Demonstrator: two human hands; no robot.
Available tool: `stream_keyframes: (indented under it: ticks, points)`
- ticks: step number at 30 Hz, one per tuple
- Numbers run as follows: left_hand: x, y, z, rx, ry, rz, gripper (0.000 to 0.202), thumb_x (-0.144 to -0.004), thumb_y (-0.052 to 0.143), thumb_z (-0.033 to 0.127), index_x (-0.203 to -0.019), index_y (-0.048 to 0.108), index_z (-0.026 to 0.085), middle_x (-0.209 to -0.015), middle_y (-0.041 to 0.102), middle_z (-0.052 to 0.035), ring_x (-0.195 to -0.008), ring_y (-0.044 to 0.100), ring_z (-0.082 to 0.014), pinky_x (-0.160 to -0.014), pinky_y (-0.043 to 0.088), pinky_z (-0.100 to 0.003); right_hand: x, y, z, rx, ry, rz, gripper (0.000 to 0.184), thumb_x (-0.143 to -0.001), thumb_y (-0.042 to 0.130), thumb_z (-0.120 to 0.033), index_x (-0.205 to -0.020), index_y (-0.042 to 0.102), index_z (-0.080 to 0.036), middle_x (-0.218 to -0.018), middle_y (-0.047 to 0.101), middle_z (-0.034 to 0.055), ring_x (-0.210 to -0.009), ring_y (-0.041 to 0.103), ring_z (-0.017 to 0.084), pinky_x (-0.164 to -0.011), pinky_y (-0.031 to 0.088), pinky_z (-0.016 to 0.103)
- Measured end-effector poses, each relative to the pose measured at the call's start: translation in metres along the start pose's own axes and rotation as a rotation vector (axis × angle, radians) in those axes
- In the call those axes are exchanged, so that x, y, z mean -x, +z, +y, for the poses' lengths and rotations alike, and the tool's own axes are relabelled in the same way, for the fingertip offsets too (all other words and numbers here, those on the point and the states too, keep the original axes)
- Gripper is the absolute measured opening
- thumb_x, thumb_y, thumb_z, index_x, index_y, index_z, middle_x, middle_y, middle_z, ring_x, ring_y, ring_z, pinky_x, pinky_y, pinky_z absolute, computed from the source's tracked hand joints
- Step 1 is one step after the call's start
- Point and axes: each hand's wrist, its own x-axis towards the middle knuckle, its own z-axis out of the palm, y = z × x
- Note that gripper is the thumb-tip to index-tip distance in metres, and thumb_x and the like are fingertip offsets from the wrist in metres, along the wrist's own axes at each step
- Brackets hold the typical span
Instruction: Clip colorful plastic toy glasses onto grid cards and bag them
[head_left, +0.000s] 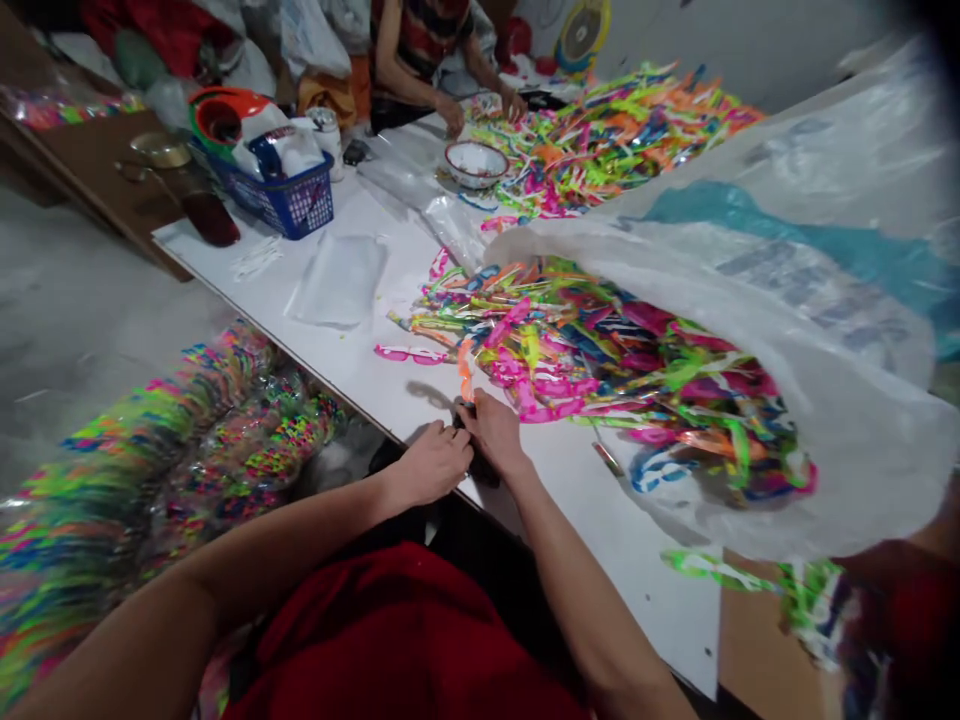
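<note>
At the table's near edge, my right hand is closed on an orange pair of toy glasses, which stands up above the fingers. Close beside it, my left hand has its fingers curled together; what they hold, if anything, is hidden. Between and under both hands is a small dark object, mostly covered, so its kind does not show. Pink toy glasses lie flat just beyond my hands. A large heap of bright glasses spills from a white plastic sack to the right.
Clear plastic bags lie on the white table. A blue basket and a jar of dark liquid stand at left. Another person's hands are at a second heap, near a bowl. Filled bags lie below.
</note>
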Motion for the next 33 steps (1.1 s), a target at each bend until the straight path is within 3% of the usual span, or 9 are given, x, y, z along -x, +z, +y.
stream_keyframes:
  ticks: [6, 10, 11, 15, 20, 23, 27, 30, 33]
  points:
    - [0.007, -0.005, 0.004, -0.002, -0.009, 0.012, 0.022, -0.087, 0.044, 0.026, -0.099, 0.056, 0.011, -0.100, 0.057, -0.0121, -0.093, 0.054, -0.0253, -0.080, 0.036, -0.039, 0.004, 0.003, 0.005, -0.115, -0.053, 0.058, 0.021, -0.090, 0.045, -0.035, -0.094, 0.057, -0.018, -0.086, 0.062, 0.0069, -0.079, 0.057, 0.020, -0.064, 0.037, 0.028]
    - [0.018, -0.014, -0.004, 0.060, -0.079, -0.063, 0.020, -0.086, 0.048, 0.026, -0.099, 0.056, 0.014, -0.100, 0.058, -0.0103, -0.097, 0.053, -0.0253, -0.084, 0.037, -0.040, -0.009, -0.025, 0.028, -0.260, -0.270, -0.114, 0.020, -0.085, 0.052, -0.023, -0.103, 0.059, -0.017, -0.081, 0.063, 0.0001, -0.074, 0.057, 0.014, -0.065, 0.040, 0.023]
    - [0.021, -0.015, -0.008, 0.072, -0.106, -0.081, 0.020, -0.085, 0.049, 0.027, -0.099, 0.057, 0.015, -0.102, 0.058, -0.0098, -0.097, 0.053, -0.0251, -0.085, 0.038, -0.040, -0.017, -0.036, 0.032, -0.241, -0.288, -0.090, 0.023, -0.085, 0.051, -0.019, -0.107, 0.058, -0.018, -0.088, 0.063, 0.0016, -0.077, 0.058, 0.014, -0.067, 0.041, 0.023]
    - [0.029, -0.017, -0.021, 0.093, -0.219, -0.080, 0.020, -0.086, 0.047, 0.025, -0.103, 0.056, 0.017, -0.108, 0.057, -0.0091, -0.101, 0.053, -0.0239, -0.089, 0.040, -0.040, -0.062, -0.070, 0.026, 0.087, -0.224, 0.230, 0.029, -0.088, 0.042, -0.010, -0.111, 0.057, -0.017, -0.114, 0.055, 0.0104, -0.095, 0.054, 0.019, -0.075, 0.043, 0.027]
    - [0.027, -0.012, -0.019, 0.080, -0.272, -0.032, 0.021, -0.085, 0.048, 0.023, -0.104, 0.057, 0.017, -0.109, 0.058, -0.0097, -0.100, 0.054, -0.0237, -0.088, 0.043, -0.040, -0.094, -0.071, 0.005, 0.334, -0.445, 0.217, 0.018, -0.089, 0.047, -0.014, -0.098, 0.061, -0.018, -0.111, 0.055, 0.0117, -0.099, 0.051, 0.023, -0.079, 0.043, 0.032]
    - [0.025, -0.011, -0.017, 0.078, -0.264, -0.003, 0.023, -0.085, 0.048, 0.022, -0.105, 0.058, 0.017, -0.109, 0.059, -0.0095, -0.100, 0.055, -0.0245, -0.088, 0.045, -0.041, -0.068, -0.051, 0.020, 0.326, -0.567, 0.305, 0.016, -0.089, 0.048, -0.015, -0.099, 0.060, -0.018, -0.106, 0.057, 0.0097, -0.096, 0.051, 0.022, -0.079, 0.042, 0.032]
    - [0.021, -0.011, -0.018, 0.076, -0.236, 0.023, 0.022, -0.086, 0.048, 0.023, -0.104, 0.059, 0.015, -0.108, 0.059, -0.0105, -0.099, 0.055, -0.0256, -0.086, 0.047, -0.041, 0.002, -0.021, 0.058, 0.232, -0.562, 0.374, 0.013, -0.089, 0.048, -0.014, -0.092, 0.061, -0.016, -0.094, 0.061, 0.0074, -0.086, 0.053, 0.019, -0.077, 0.041, 0.031]
    - [0.017, -0.009, -0.020, 0.074, -0.204, 0.026, 0.022, -0.086, 0.049, 0.025, -0.102, 0.059, 0.014, -0.107, 0.059, -0.0117, -0.099, 0.055, -0.0264, -0.085, 0.047, -0.041, 0.041, -0.018, 0.069, 0.106, -0.339, 0.400, 0.017, -0.091, 0.045, -0.021, -0.091, 0.061, -0.016, -0.092, 0.061, 0.0076, -0.086, 0.054, 0.018, -0.078, 0.040, 0.030]
    - [0.015, -0.007, -0.018, 0.061, -0.194, 0.032, 0.023, -0.086, 0.049, 0.026, -0.103, 0.059, 0.014, -0.107, 0.059, -0.0119, -0.100, 0.055, -0.0267, -0.087, 0.046, -0.041, 0.054, -0.028, 0.057, -0.025, -0.087, 0.357, 0.025, -0.093, 0.042, -0.029, -0.111, 0.055, -0.018, -0.104, 0.061, 0.0090, -0.092, 0.057, 0.018, -0.076, 0.041, 0.028]
